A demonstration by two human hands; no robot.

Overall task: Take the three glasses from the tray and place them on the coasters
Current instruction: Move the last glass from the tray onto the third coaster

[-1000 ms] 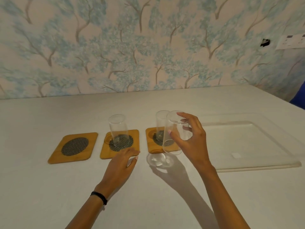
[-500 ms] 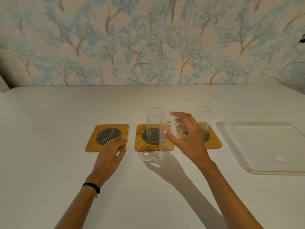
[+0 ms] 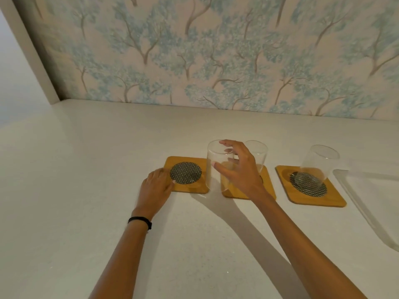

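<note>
Three wooden coasters with dark mesh centres lie in a row on the white table. My right hand [image 3: 237, 171] grips a clear glass [image 3: 216, 167] from above, holding it over the gap between the left coaster [image 3: 185, 175] and the middle coaster [image 3: 267, 186]. A second glass [image 3: 258, 154] stands on the middle coaster, mostly hidden behind my hand. A third glass [image 3: 317, 169] stands on the right coaster [image 3: 311, 190]. My left hand [image 3: 156, 188] lies flat on the table, fingertips touching the left coaster's near corner. The clear tray [image 3: 371, 203] sits at the right.
A wall with blue tree-pattern wallpaper [image 3: 216, 50] runs along the far edge of the table. A pale wall corner [image 3: 32, 61] stands at the back left. The table surface [image 3: 64, 190] stretches white to the left and front.
My right hand has carried the glass leftward, from in front of the right-hand coasters to the edge of the left coaster. My left hand slid left along the coasters to the left one.
</note>
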